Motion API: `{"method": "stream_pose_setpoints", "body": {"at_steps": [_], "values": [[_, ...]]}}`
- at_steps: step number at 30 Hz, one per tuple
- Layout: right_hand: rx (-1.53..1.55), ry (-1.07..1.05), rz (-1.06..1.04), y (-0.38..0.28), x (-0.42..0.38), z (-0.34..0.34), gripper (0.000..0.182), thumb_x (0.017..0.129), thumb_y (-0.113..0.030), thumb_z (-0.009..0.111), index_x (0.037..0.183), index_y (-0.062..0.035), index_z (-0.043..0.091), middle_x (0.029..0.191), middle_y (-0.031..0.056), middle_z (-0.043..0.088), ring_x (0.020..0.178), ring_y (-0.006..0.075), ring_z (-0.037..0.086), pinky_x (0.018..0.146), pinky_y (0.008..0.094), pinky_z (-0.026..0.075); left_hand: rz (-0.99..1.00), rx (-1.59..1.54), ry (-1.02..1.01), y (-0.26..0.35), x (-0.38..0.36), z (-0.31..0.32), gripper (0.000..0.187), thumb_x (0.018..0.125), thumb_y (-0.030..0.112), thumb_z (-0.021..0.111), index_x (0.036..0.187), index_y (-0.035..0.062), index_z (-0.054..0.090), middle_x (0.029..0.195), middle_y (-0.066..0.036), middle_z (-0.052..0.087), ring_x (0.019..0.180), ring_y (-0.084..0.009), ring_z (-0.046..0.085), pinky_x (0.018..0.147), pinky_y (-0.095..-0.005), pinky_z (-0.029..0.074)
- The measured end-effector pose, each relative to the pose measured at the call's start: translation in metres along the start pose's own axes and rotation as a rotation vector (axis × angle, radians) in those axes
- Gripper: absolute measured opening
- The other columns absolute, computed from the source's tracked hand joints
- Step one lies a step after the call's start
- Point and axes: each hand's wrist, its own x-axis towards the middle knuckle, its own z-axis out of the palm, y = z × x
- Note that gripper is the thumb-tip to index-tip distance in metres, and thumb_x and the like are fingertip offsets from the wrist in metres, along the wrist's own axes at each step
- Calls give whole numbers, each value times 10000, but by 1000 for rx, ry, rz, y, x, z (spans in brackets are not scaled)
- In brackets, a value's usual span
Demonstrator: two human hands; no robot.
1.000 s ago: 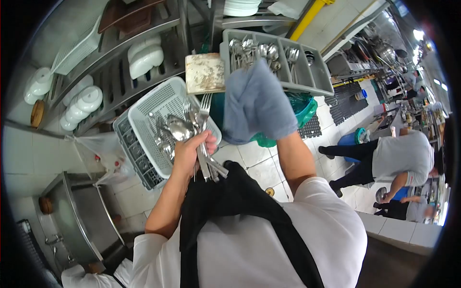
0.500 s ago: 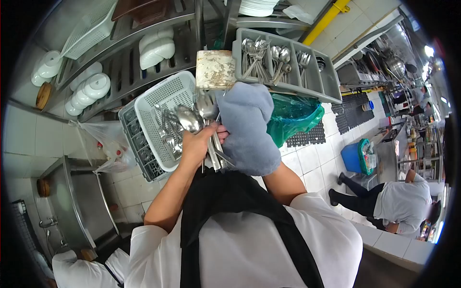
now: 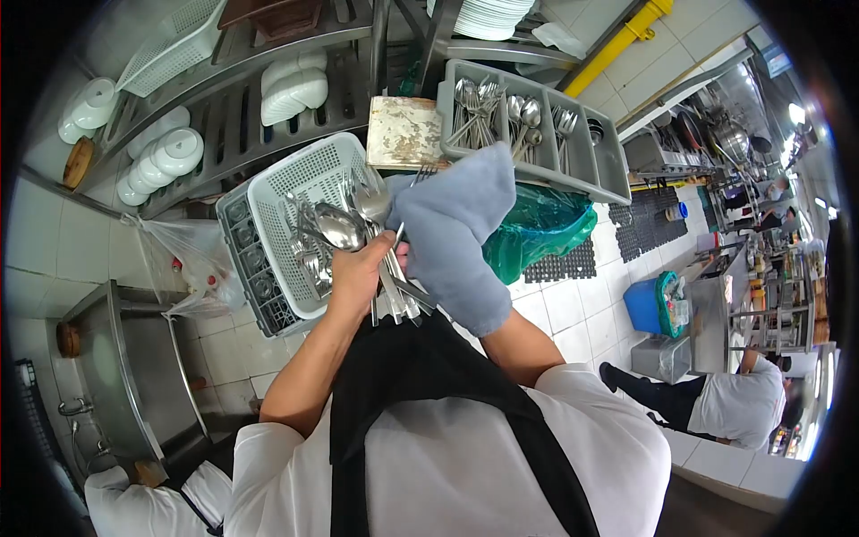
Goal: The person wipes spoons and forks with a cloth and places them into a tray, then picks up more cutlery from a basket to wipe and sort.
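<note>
My left hand (image 3: 361,273) is closed around a bunch of spoons and forks (image 3: 391,288), heads pointing away from me. A large spoon (image 3: 340,227) leans out at the left of the bunch. A grey cloth (image 3: 461,237) covers my right hand, leaving the wrist (image 3: 503,338) showing; the fingers are hidden. The cloth lies against the right side of the bunch, and fork tines (image 3: 425,174) stick up beside its upper edge. Left of my hands, a white perforated basket (image 3: 261,199) holds more cutlery. Ahead, a grey divided tray (image 3: 580,134) contains sorted forks and spoons.
Beneath the basket is a dark grey rack (image 3: 234,234). A green plastic bag (image 3: 537,237) hangs below the tray. White bowls (image 3: 179,154) sit on the metal shelf at left. Two co-workers are nearby, one at lower left (image 3: 148,501), another at right (image 3: 738,403).
The cloth has shifted and now fans out towards the upper right, with fork tines showing beside it. My right forearm has moved slightly left. My left hand still grips the cutlery.
</note>
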Motion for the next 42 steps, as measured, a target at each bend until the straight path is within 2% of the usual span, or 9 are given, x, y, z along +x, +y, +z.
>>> {"method": "stream_pose_setpoints", "body": {"at_steps": [3, 7, 13, 16, 23, 31, 38, 40, 42], "values": [[-97, -474, -570, 35, 33, -35, 261, 834, -285, 656, 882, -51, 549, 736, 72, 549, 587, 206, 550, 563, 358, 478, 78, 152, -45, 3, -5, 1, 194, 865, 101, 648, 953, -71, 633, 766, -137, 668, 613, -191, 656, 567, -301, 552], [-1204, 224, -1331, -12, 19, -40, 190, 816, -241, 660, 837, -78, 565, 701, 50, 540, 592, 199, 541, 568, 350, 455, 61, 224, -109, 4, -4, -3, 200, 854, 121, 665, 941, -58, 647, 752, -133, 665, 600, -185, 646, 550, -291, 535], [-1464, 642, -1446, -49, -8, -68, 111, 794, -186, 666, 780, -111, 585, 658, 22, 529, 598, 191, 529, 573, 340, 425, 58, 326, 22, 6, 29, -47, 175, 834, 109, 632, 882, -58, 646, 716, -106, 648, 523, -159, 580, 496, -287, 476], [-1153, 646, -1753, -54, -35, -76, 158, 645, -153, 731, 683, -119, 581, 628, 23, 491, 617, 236, 498, 603, 350, 375, 26, 368, 53, -26, 97, -107, 133, 784, 78, 637, 773, -54, 654, 675, -104, 637, 531, -165, 571, 498, -298, 452], [-1017, 31, -1400, -24, -67, -91, 248, 590, -117, 757, 682, -103, 526, 679, -5, 578, 612, 235, 509, 628, 336, 397, -145, 626, 170, -83, 199, -192, 121, 672, 56, 689, 681, -57, 645, 622, -103, 601, 538, -185, 557, 503, -343, 418], [-997, 242, -1414, -28, -64, -138, 203, 634, -89, 698, 718, -89, 513, 794, -23, 624, 776, 193, 537, 764, 339, 405, 140, 1147, 171, -104, 246, -256, 536, 700, 290, 765, 1033, -100, 609, 849, -255, 668, 812, -368, 673, 737, -421, 513], [-809, 146, -1237, -54, -48, -178, 144, 749, -197, 599, 873, -124, 596, 818, -4, 607, 743, 178, 572, 637, 308, 459, 458, 1350, 233, -74, 144, -124, 543, 756, 160, 711, 1236, -16, 529, 1226, -291, 524, 1175, -450, 463, 953, -468, 402], [-558, 40, -1063, -59, -31, -195, 176, 763, -193, 581, 920, -127, 626, 824, 7, 617, 716, 176, 585, 578, 298, 478, 663, 1335, 266, -96, 144, -123, 560, 750, 151, 712, 1255, 4, 522, 1134, -260, 575, 1086, -421, 529, 926, -454, 427], [-416, 0, -979, -66, -27, -212, 191, 772, -187, 579, 943, -124, 635, 828, 11, 610, 708, 174, 587, 553, 291, 486, 492, 1260, 210, -88, 120, -96, 573, 752, 155, 716, 1267, 6, 512, 1071, -234, 606, 1020, -396, 578, 885, -442, 457]]}}
